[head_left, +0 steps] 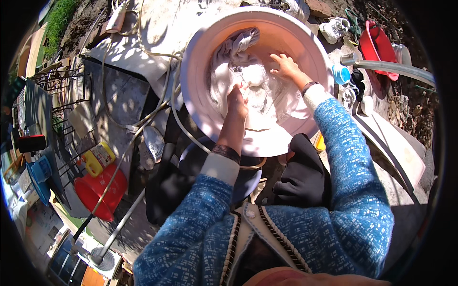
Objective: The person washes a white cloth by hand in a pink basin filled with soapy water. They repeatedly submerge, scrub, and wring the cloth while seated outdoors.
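A large pink plastic tub (pixel 196 68) stands before me, between my knees. Wet, pale cloth (pixel 221 71) lies bunched in shallow, soapy-looking water inside it, with one twisted part reaching up the far wall. My left hand (pixel 237 100) is down in the tub, its fingers curled around a piece of the white cloth. Just beyond those fingers is a rounded white bulge (pixel 254 75), too bright to tell whether cloth or something else. Over the tub's right side, my right hand (pixel 287 68) hangs with fingers spread and nothing in it.
At the right are a blue-rimmed container (pixel 341 74), a hose (pixel 393 66), a red basin (pixel 370 46) and a white shoe (pixel 334 29). Leftward, a looped pale hose (pixel 143 119) crosses the ground near a yellow jug (pixel 98 159) and another red basin (pixel 118 189).
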The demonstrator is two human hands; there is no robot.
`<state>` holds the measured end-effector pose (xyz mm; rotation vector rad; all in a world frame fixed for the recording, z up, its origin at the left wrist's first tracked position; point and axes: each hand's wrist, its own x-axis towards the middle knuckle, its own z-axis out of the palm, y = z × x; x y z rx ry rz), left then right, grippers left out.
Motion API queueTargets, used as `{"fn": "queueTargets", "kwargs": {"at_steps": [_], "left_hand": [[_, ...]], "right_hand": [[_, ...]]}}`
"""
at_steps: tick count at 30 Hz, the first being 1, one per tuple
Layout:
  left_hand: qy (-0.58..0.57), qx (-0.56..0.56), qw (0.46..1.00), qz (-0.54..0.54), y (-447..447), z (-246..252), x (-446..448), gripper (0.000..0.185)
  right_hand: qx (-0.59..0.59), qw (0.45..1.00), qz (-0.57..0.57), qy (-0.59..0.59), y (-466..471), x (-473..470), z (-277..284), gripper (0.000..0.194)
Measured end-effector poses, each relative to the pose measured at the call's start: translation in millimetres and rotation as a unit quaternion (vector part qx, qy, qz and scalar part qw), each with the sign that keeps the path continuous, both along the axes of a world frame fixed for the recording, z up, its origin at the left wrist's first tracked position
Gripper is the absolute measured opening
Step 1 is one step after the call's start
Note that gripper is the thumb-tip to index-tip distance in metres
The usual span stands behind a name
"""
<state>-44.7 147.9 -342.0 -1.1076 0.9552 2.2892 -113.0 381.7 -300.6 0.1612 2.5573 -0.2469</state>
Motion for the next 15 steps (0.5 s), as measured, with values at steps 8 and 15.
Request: {"fn": "queueTargets", "kwargs": {"at_steps": [8,15], "left_hand": [[0.260,-0.227,0.912,-0.221,13.0,-27.8,25.8,0.025],[0.411,-0.313,0.723,-0.459,21.6,59.4,46.4,0.115]], "right_hand": [[-0.040,0.992,0.003,-0.119,-1.4,59.9,-47.7,0.052],[-0.496,0.833,-0.239,-0.055,-13.7,79.6,77.9,0.034]]}}
